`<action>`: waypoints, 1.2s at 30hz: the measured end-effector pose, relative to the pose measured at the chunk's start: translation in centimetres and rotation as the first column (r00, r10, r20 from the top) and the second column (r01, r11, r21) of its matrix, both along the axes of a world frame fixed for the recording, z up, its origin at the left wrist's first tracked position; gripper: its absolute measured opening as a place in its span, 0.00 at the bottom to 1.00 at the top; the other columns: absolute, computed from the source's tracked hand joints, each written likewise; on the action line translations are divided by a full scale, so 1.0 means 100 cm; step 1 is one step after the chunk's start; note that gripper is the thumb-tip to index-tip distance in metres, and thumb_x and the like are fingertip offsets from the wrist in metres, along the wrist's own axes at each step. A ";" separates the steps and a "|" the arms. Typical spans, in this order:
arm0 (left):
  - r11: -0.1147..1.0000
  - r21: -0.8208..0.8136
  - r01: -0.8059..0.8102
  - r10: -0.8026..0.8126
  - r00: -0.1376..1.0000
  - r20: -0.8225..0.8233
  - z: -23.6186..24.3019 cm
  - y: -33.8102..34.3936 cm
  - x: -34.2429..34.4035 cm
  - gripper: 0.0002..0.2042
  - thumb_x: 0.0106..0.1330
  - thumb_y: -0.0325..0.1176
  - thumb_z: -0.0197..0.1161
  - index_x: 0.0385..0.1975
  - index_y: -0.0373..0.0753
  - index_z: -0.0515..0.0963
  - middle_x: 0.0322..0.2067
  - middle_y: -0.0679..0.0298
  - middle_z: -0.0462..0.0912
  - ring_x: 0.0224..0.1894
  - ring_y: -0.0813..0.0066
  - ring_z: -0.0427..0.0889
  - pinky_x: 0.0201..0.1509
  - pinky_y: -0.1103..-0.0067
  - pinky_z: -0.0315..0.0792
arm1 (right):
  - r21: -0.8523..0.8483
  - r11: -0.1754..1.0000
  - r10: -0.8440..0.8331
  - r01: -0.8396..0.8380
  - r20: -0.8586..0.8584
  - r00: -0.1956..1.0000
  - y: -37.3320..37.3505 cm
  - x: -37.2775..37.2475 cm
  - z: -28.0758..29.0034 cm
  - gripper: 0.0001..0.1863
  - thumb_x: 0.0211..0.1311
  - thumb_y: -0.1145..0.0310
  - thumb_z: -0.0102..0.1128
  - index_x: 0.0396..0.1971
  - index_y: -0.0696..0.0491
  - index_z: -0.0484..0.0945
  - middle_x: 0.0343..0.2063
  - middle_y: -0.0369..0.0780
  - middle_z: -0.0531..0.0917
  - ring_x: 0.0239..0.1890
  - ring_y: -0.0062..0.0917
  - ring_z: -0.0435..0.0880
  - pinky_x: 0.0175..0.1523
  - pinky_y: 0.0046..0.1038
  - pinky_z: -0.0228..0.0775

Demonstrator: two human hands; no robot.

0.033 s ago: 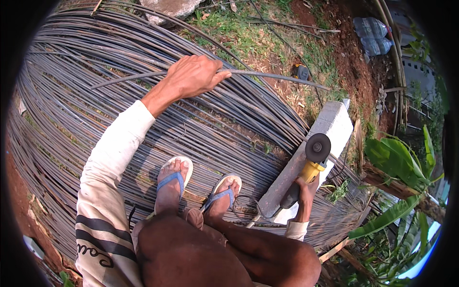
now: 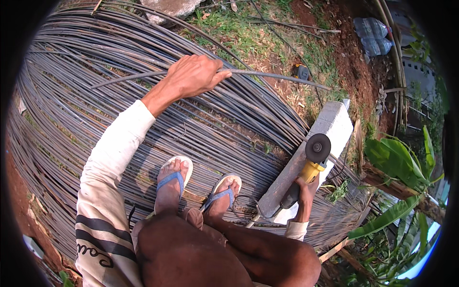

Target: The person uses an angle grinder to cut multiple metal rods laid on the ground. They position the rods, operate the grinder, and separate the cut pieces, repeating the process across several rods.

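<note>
My left hand (image 2: 196,76) is closed round a short length of steel rebar (image 2: 277,76), holding it roughly crosswise over a wide spread of long bars (image 2: 114,50). In my right hand (image 2: 307,193) is a yellow and black angle grinder (image 2: 311,171), gripped by its body. Its dark cutting disc (image 2: 317,147) faces up, above a long pale concrete block (image 2: 325,119). The rebar's right end lies beyond the block's far end, apart from the disc. Part of the grinder's dark handle hides behind my fingers.
My feet in blue-strapped sandals (image 2: 174,179) stand on the bars. A tape measure (image 2: 300,71) lies on the grass beyond the rebar. Large clear plastic bottles (image 2: 373,36) are at the far right, banana leaves (image 2: 399,155) at the right, and a rock (image 2: 169,7) at the top.
</note>
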State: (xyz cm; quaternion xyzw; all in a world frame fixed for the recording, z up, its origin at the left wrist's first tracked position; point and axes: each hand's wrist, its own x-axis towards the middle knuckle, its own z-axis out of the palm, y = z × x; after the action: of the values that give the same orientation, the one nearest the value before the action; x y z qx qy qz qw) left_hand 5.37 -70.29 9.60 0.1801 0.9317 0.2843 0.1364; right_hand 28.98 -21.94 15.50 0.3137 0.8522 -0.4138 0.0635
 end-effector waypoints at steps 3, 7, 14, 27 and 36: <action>1.000 -0.009 -0.013 0.014 0.999 0.038 0.000 0.000 -0.002 0.26 0.82 0.54 0.55 0.38 0.33 0.85 0.26 0.45 0.87 0.34 0.41 0.88 0.41 0.50 0.81 | -0.018 1.000 0.005 -0.005 -0.008 1.000 -0.002 0.001 -0.001 0.38 0.43 0.75 0.71 0.60 0.56 0.73 0.43 0.38 0.82 0.42 0.28 0.83 0.51 0.31 0.77; 1.000 0.000 -0.024 0.024 1.000 0.001 0.000 -0.001 -0.006 0.27 0.82 0.55 0.55 0.38 0.33 0.85 0.26 0.46 0.87 0.34 0.41 0.88 0.41 0.50 0.81 | -0.027 0.999 0.026 -0.027 -0.030 0.999 -0.004 0.003 -0.004 0.37 0.43 0.76 0.71 0.60 0.57 0.73 0.43 0.38 0.82 0.42 0.28 0.83 0.51 0.31 0.77; 0.999 0.035 -0.033 0.036 0.996 -0.087 -0.003 0.000 -0.004 0.24 0.81 0.54 0.58 0.39 0.35 0.86 0.17 0.52 0.80 0.23 0.48 0.82 0.32 0.55 0.75 | 0.010 0.999 0.038 -0.038 -0.033 0.999 -0.002 -0.009 -0.002 0.37 0.43 0.76 0.70 0.60 0.57 0.72 0.41 0.39 0.83 0.41 0.29 0.84 0.50 0.32 0.78; 1.000 -0.016 -0.026 0.025 0.999 -0.047 -0.005 0.001 -0.005 0.25 0.82 0.55 0.56 0.39 0.35 0.85 0.22 0.50 0.85 0.27 0.47 0.87 0.35 0.53 0.79 | -0.042 0.999 0.010 -0.010 -0.002 1.000 0.000 0.004 -0.004 0.40 0.43 0.76 0.71 0.63 0.57 0.71 0.44 0.39 0.83 0.44 0.28 0.83 0.53 0.31 0.78; 0.999 0.005 -0.034 0.034 0.996 -0.080 -0.004 0.001 -0.001 0.25 0.81 0.54 0.58 0.38 0.34 0.85 0.19 0.50 0.83 0.24 0.46 0.85 0.31 0.54 0.78 | -0.013 1.000 0.015 -0.015 -0.023 1.000 0.000 -0.011 -0.004 0.39 0.43 0.77 0.71 0.61 0.57 0.72 0.43 0.38 0.82 0.42 0.27 0.82 0.52 0.30 0.77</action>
State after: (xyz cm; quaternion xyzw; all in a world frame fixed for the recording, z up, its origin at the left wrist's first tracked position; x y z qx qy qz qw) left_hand 5.29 -70.19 9.19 0.1759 0.9388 0.2810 0.0938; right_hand 27.88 -21.97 15.05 0.3020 0.8524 -0.4227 0.0589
